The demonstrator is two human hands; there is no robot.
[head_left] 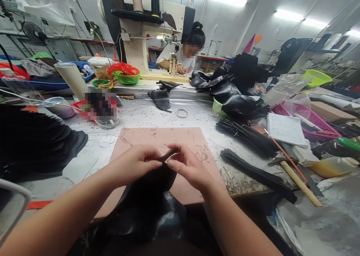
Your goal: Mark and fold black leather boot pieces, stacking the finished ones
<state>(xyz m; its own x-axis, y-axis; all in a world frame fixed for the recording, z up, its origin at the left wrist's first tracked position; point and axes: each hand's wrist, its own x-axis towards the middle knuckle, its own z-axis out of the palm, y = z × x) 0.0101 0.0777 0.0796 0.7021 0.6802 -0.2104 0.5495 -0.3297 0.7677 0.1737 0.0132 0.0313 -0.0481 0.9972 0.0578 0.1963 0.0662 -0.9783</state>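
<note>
White littered workbench (140,113), pink mat (191,143), black leather piece (161,98), metal ring (182,113), black strips (253,169)

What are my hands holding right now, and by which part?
Both hands, left and right, pinch a black leather-like piece by its upper edge, fingertips close together, while the rest hangs below toward the lap.

The leather-like black piece (165,211) has a smooth, glossy face below and a matt dark part above. The pink board (197,143) looks flat and matt. The hammer's handle (300,182) is pale wood, the notebook (285,128) matt paper, and the magenta basket (326,130) smooth plastic.
</note>
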